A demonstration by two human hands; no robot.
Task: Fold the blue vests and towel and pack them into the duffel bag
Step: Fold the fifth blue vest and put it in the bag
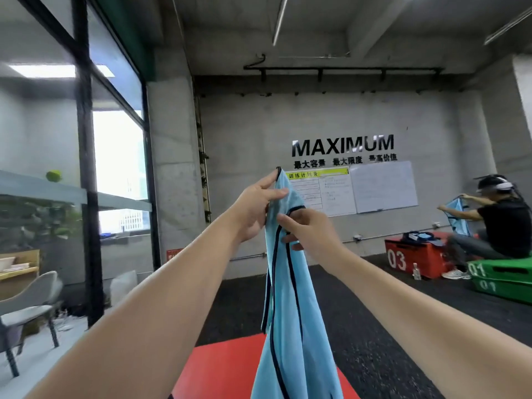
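Both arms reach out in front, and the two hands hold up a light blue vest (288, 298) with dark trim along its edges. The left hand (259, 208) is higher and pinches the top strap of the vest between its thumb and its long, nearly straight fingers (277, 194). The right hand (311, 234) is just beside it and a bit lower, with its fingers curled in, pinching a dark-trimmed edge of the vest. The vest hangs straight down from the hands in a long bunch, and its bottom part goes out of the picture. Below the vest sits a red box (224, 367), which is the worktop, on a dark floor (374, 312). Far off on the right, another person (501, 226) in a black shirt sits on a green box (503, 277) marked 01 and holds up another blue vest (459, 217). Next to that person is a red box marked 03 (414, 259) with a dark bag (417, 237) lying on top. The grey wall behind has big letters that say MAXIMUM (342, 145), and a whiteboard (383, 187) hangs under them. A grey chair (31, 306) stands on the left near a big window (118, 168)
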